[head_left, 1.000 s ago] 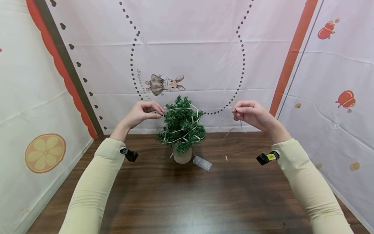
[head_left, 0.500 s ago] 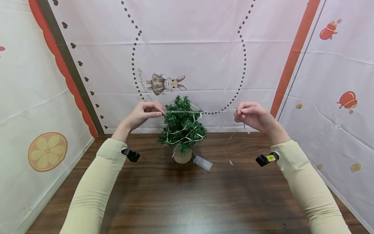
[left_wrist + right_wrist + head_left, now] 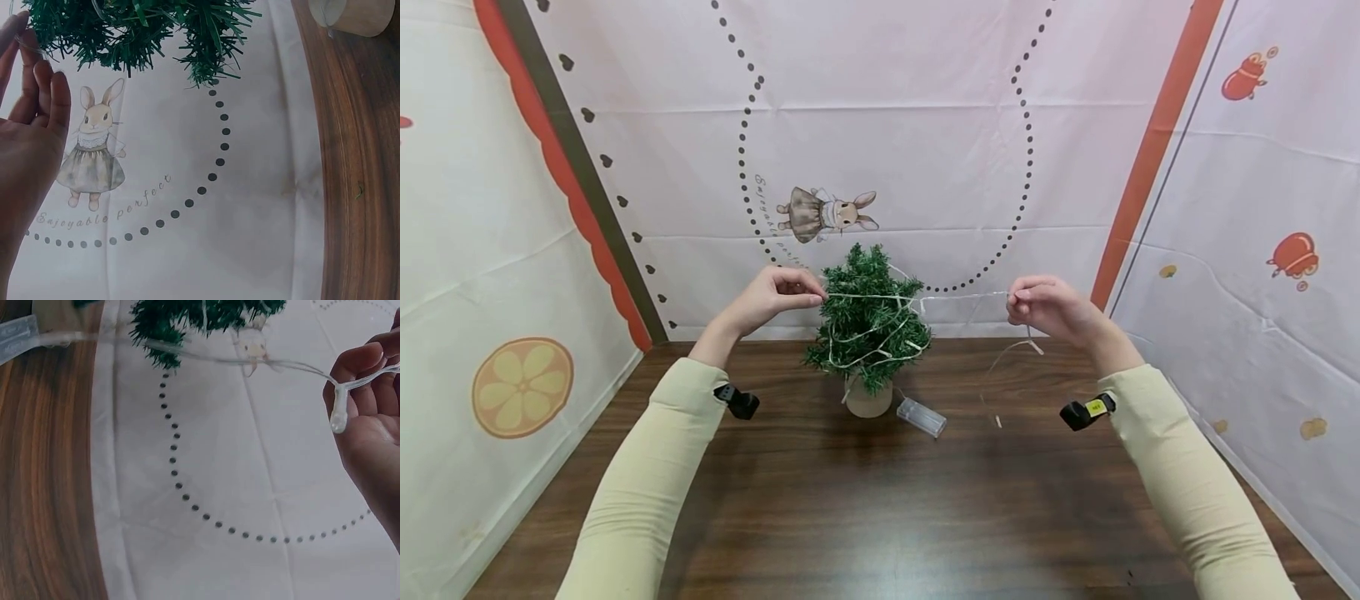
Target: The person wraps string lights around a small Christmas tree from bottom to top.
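A small green artificial Christmas tree (image 3: 868,325) in a pale round pot (image 3: 869,402) stands on the table, with a string of lights (image 3: 880,297) looped around it. My left hand (image 3: 775,297) pinches the wire at the tree's left side, thumb against fingers. Off to the right, my right hand (image 3: 1051,307) pinches the same string, which runs taut across the tree's front between both hands. The loose end hangs below the right hand, with a small white bulb (image 3: 998,422) low down. Another bulb (image 3: 339,412) shows beside the right hand in the right wrist view.
A clear battery box (image 3: 921,417) lies on the brown wooden table (image 3: 850,517), right of the pot. Printed cloth walls (image 3: 895,167) enclose the back and both sides. Black wrist cameras are strapped over both sleeves (image 3: 625,483).
The stretch of string between my hands has come down a little and lies straight across the tree's front. My right hand has moved slightly right and down; the loose end sways with it.
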{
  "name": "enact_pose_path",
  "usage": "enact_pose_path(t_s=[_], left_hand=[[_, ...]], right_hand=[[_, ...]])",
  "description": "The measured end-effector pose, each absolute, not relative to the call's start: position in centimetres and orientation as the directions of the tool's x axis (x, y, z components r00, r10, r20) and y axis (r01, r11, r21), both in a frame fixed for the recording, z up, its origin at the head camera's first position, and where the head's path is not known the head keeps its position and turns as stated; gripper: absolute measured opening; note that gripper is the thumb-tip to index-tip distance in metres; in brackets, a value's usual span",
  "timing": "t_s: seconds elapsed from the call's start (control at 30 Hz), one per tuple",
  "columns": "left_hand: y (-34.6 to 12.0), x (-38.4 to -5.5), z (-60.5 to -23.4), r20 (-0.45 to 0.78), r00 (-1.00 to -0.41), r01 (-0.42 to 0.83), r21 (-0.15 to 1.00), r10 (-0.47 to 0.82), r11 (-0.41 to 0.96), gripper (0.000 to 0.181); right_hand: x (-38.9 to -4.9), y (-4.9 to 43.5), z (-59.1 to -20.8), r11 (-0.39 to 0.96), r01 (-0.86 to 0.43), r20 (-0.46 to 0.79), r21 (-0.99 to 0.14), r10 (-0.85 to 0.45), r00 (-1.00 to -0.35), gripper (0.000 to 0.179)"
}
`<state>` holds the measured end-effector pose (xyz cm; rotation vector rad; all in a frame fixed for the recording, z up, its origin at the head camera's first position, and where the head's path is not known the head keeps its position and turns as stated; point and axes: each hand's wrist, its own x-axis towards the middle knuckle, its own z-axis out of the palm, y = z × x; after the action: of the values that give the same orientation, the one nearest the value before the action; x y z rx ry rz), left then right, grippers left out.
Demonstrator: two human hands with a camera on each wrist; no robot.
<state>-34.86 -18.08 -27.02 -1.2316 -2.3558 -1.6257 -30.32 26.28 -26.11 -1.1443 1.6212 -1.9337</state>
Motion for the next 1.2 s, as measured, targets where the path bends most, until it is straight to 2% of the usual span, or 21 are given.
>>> enact_pose_path(t_s=[0.27, 0.4, 0.5, 0.63, 0.77, 0.93, 1.2], left_hand=[[-17.5, -33.9, -26.4, 0.453, -0.698, 0.630, 0.756, 0.555, 0.176, 0.010], [-17.3, -33.2, -26.0, 0.464, -0.699, 0.656, 0.719, 0.544, 0.229, 0.010], [-17.0, -32.7, -25.5, 0.441, -0.743, 0.620, 0.737, 0.504, 0.269, 0.016], [-16.6, -32.5, -25.0, 0.390, -0.807, 0.531, 0.808, 0.443, 0.255, 0.028], [-15.8, -32.9, -24.5, 0.396, -0.825, 0.505, 0.837, 0.404, 0.212, 0.035], [-13.9, -33.0, -23.5, 0.456, -0.815, 0.545, 0.813, 0.357, 0.207, 0.036], [-8.2, -31.8, -20.9, 0.547, -0.738, 0.653, 0.725, 0.396, 0.217, 0.024]], right_hand=[[-31.2, 28.0, -27.1, -0.266, -0.159, 0.297, -0.951, -0.637, -0.711, 0.035], [-31.4, 28.7, -27.5, -0.264, -0.154, 0.289, -0.952, -0.611, -0.737, 0.031], [-31.4, 29.2, -27.6, -0.261, -0.148, 0.281, -0.954, -0.601, -0.748, 0.033], [-31.4, 29.5, -27.5, -0.264, -0.128, 0.266, -0.956, -0.593, -0.760, 0.036], [-31.3, 29.6, -27.1, -0.268, -0.125, 0.264, -0.955, -0.581, -0.770, 0.035], [-31.4, 29.4, -26.6, -0.278, -0.135, 0.276, -0.951, -0.566, -0.777, 0.033], [-31.3, 28.9, -26.0, -0.260, -0.154, 0.278, -0.953, -0.553, -0.785, 0.029]])
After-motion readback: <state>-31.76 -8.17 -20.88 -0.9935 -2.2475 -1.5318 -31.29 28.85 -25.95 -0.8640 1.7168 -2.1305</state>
